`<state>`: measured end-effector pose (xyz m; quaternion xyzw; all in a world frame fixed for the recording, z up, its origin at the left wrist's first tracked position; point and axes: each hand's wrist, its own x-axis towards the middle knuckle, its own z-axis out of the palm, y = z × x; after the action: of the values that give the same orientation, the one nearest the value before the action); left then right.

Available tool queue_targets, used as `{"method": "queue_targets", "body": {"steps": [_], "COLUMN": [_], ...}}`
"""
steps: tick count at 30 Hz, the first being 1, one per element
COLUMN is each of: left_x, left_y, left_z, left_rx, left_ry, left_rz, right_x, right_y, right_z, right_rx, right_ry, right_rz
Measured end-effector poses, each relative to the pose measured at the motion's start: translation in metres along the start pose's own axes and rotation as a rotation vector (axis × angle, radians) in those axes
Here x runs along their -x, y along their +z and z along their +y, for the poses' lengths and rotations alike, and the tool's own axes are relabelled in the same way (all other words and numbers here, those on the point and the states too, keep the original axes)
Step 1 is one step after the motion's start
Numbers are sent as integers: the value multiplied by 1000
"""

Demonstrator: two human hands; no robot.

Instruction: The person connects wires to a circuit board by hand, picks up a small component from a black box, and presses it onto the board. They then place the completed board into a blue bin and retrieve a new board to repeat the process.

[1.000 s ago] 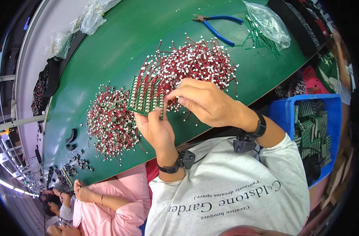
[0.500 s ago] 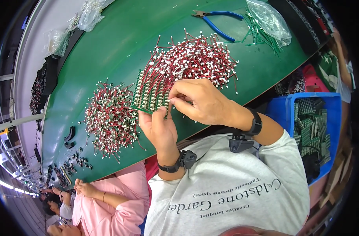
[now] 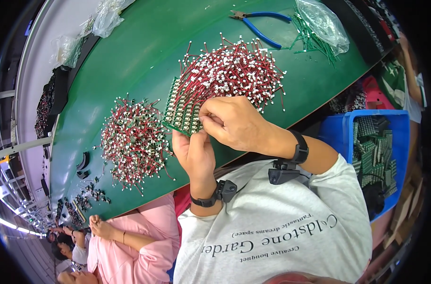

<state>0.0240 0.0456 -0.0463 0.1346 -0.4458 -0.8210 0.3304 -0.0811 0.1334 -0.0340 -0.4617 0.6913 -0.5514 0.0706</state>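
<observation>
Hands: left hand [image 3: 195,152] grips circuit board [image 3: 181,110]; right hand [image 3: 234,123] pinch hidden, unclear.

— Was there free room near the hands?
— Bare green table [image 3: 144,52] lay far-left. A loose wire pile [image 3: 135,139] blocked the left, wired pile [image 3: 234,71] the far side, blue pliers [image 3: 260,23] beyond.

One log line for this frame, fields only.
left hand: holds green board edge | right hand: pinches at board by red wires | loose wire pile left | blue pliers far
</observation>
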Motion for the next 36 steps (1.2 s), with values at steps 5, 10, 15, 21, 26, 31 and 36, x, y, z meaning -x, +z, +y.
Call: {"method": "queue_targets", "body": {"steps": [5,10,15,21,26,31,36], "left_x": [1,2,1,5,-3,-13,-10], "left_y": [2,2,-1,-1,0,-23,-22], "left_z": [1,3,2,-3,4,20,21], "left_rx": [-17,-124,-127,-174,-19,-42,-46], "left_ry": [24,-54,-11,13,20,134,122], "left_rz": [-35,-17,-24,-20,32,151,196], "right_x": [0,-1,1,2,-5,7,17], "right_y": [-1,-2,-3,2,-7,-28,-7], "right_z": [-7,-6,-7,-6,-1,4,13], "right_rx": [124,147,171,210,141,335,404], "right_ry": [-41,-61,6,-21,-51,-108,-145], "right_rz": [12,-28,5,76,8,-308,-483]}}
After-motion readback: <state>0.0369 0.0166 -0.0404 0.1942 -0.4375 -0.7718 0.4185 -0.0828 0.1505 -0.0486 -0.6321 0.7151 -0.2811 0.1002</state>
